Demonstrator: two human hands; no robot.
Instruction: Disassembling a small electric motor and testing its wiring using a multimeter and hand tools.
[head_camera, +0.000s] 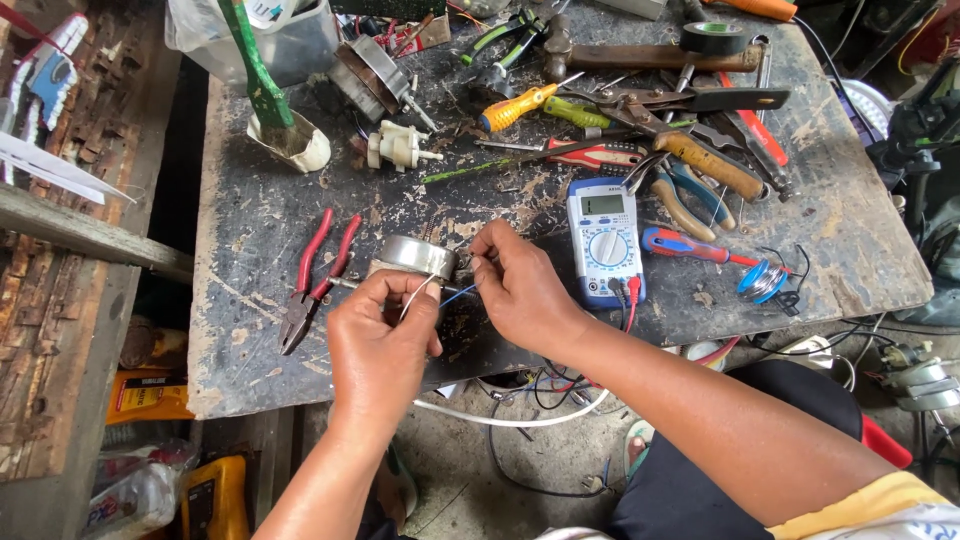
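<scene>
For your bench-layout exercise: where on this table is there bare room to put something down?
Free: the left strip between the red pliers and the table edge, and the right end beyond the solder reel. Crowded: the back, heaped with tools around the hammer.

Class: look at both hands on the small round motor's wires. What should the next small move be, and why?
Probably twist the pinched wire ends together. The left hand holds a white wire beside the metal motor, the right hand pinches near a blue wire, and the ends look close but unjoined.
</scene>
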